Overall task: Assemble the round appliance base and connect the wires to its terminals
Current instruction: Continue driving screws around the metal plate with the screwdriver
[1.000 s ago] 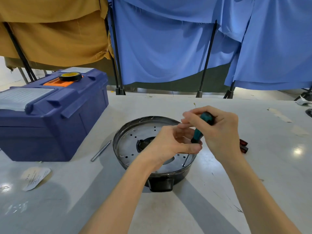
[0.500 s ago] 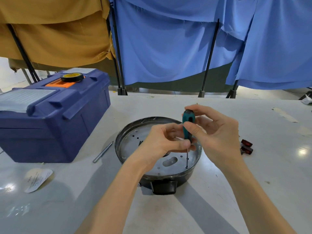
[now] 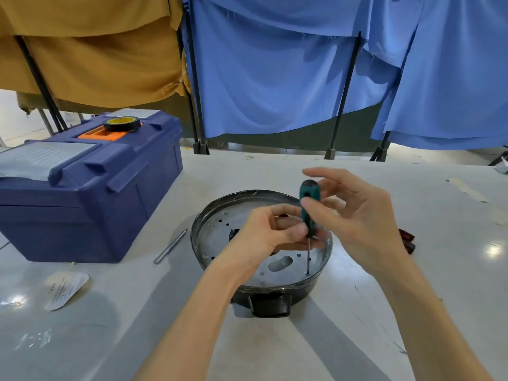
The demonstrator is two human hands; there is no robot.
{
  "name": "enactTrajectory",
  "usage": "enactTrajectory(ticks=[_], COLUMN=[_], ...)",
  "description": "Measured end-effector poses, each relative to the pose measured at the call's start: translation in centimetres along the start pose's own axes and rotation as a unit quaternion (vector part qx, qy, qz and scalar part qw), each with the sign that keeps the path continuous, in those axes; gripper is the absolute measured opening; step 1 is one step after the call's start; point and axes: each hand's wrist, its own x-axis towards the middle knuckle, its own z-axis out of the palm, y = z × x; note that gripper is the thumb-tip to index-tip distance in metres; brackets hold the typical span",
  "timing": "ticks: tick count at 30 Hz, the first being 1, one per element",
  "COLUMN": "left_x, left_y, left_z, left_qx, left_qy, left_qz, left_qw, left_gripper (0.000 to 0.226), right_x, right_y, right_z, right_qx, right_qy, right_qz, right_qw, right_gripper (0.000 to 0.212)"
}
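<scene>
Fingers (image 3: pixel 305 201), head view (only view supplied): thumb + forefinger of right hand (image 3: pixel 354 224) pinching upper handle of teal-and-black plastic-handled screwdriver (image 3: pixel 309 199); other R fingers loosely spread behind it, holding nothing. Left hand (image 3: pixel 264 237): fingers curled, pinching same screwdriver low down, approx. where handle meets thin steel shaft.

Item 1, task piece: round appliance base (image 3: pixel 217 240), black outer shell w/ silver perforated metal plate inside, black tab on near side. Centre of grey table (image 3: pixel 110 325), directly under both hands.

Key relation: screwdriver long axis nearly upright. Tip down on plate at near-right edge, just inside rim, straight below pinching fingers. Screw head under tip too small to confirm. R hand uppermost, placed for turning; L hand lower, nearer tip, placed for steadying. Judged step: driving a plate fastener. Axis needs keeping plumb, otherwise tip likely to skate across plate. No wires or terminals visible.

Item 2: navy plastic toolbox (image 3: pixel 90 204), orange insert in lid, far left. Black tape roll (image 3: pixel 121 124) w/ yellow core on top.
Item 3: slim metal rod (image 3: pixel 170 247), between toolbox and base.
Item 4: white paper label (image 3: pixel 64 290), near left; print present, illegible.
Item 5: small dark-red parts (image 3: pixel 406 239), right, part hidden by R hand.

Brands/writing: none readable anywhere.
</scene>
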Motion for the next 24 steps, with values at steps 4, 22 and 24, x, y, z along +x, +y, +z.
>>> enactTrajectory(ticks=[4, 22, 24], left_x=[0.7, 0.2, 0.0], left_y=[0.2, 0.7, 0.7], left_z=[0.8, 0.7, 0.7], left_qx=[0.070, 0.090, 0.076], left_qy=[0.017, -0.033, -0.040], left_qz=[0.023, -0.020, -0.020], left_qw=[0.997, 0.995, 0.996], left_gripper=[0.016, 0.024, 0.022], right_x=[-0.3, 1.0, 0.7], right_y=[-0.2, -1.3, -1.3], right_z=[0.5, -0.6, -0.8], right_qx=[-0.079, 0.026, 0.062], right_qy=[0.048, -0.005, -0.018], right_qz=[0.023, 0.049, 0.037], right_qw=[0.995, 0.998, 0.997], right_gripper=[0.030, 0.025, 0.020])
